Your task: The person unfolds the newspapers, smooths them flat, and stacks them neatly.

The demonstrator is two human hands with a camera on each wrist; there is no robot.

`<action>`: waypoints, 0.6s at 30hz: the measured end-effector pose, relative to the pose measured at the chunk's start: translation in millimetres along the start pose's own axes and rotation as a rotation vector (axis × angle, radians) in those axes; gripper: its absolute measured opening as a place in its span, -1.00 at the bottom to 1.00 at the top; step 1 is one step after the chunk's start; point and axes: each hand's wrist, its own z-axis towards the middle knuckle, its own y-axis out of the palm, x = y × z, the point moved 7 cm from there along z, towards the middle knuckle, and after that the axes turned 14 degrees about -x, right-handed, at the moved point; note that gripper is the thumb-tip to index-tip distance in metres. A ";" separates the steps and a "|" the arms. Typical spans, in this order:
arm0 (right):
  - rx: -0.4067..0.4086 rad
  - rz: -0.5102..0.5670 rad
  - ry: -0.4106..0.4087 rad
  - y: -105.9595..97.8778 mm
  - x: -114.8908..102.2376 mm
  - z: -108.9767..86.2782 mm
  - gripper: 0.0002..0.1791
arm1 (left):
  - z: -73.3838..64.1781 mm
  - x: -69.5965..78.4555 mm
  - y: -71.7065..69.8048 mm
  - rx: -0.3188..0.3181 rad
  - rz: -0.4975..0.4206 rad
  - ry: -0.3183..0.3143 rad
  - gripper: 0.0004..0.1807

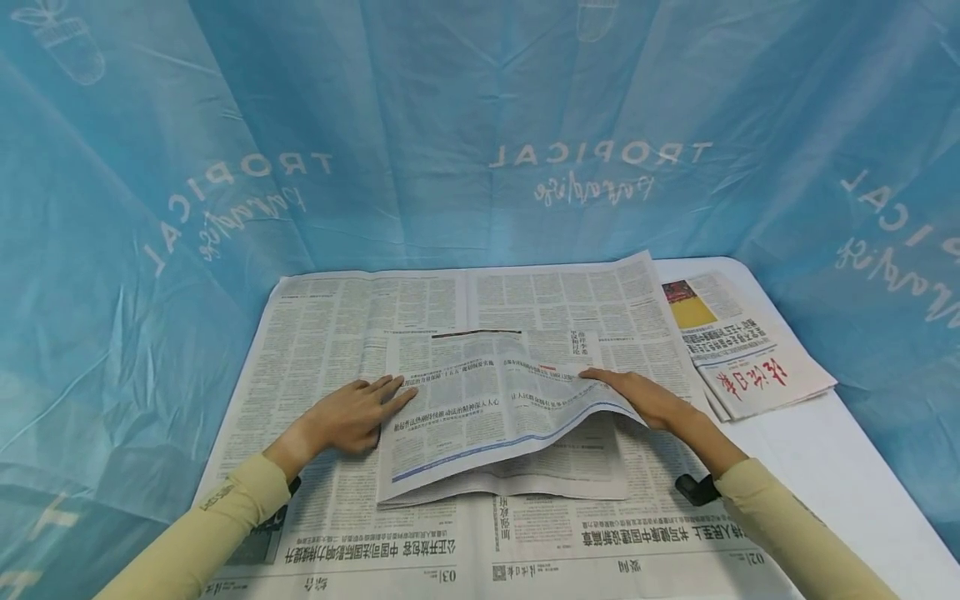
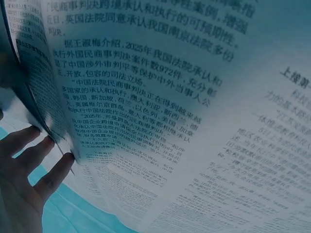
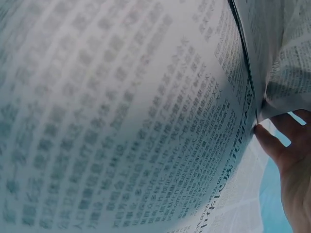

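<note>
A small folded newspaper (image 1: pixel 450 417) lies on a larger spread newspaper (image 1: pixel 300 333) in the head view. Its top layer bulges upward at the near right, leaving a gap above the layer beneath. At its left edge, my left hand (image 1: pixel 360 415) rests with fingers extended onto the paper; the left wrist view shows the fingertips (image 2: pixel 68 158) touching along the edge. My right hand (image 1: pixel 648 398) pinches the raised right edge. In the right wrist view the thumb (image 3: pixel 267 141) meets the paper's edge, and the other fingers are partly hidden behind the sheet.
Another folded newspaper stack (image 1: pixel 757 375) with red lettering sits on the white table (image 1: pixel 847 475) at the right. A blue curtain (image 1: pixel 480 100) with printed words hangs around the back and sides. The spread newspaper's far right corner lifts slightly.
</note>
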 end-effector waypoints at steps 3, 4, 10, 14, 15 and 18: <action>0.021 -0.003 -0.073 -0.6 0.2 -0.1 -0.49 | -0.1 -0.3 -0.9 0.029 -0.036 -0.003 -0.24; 0.034 -0.016 -0.100 -0.8 -0.6 -0.3 -0.49 | -0.2 -0.3 -1.3 0.041 -0.037 -0.003 -0.24; 0.067 -0.036 -0.137 -1.3 -2.4 -1.7 -0.49 | -1.9 -0.6 -2.8 0.094 -0.024 0.014 -0.26; 0.084 -0.057 -0.200 0.6 -4.8 -4.4 -0.12 | -2.5 -1.0 -2.9 0.089 -0.039 0.014 -0.32; 0.086 -0.065 -0.196 1.2 -4.9 -4.9 -0.10 | -2.5 -1.3 -2.7 0.085 -0.044 0.012 -0.34; 0.072 -0.098 -0.133 3.7 -4.2 -5.2 -0.34 | -2.9 -2.5 -2.6 0.081 -0.057 0.012 -0.40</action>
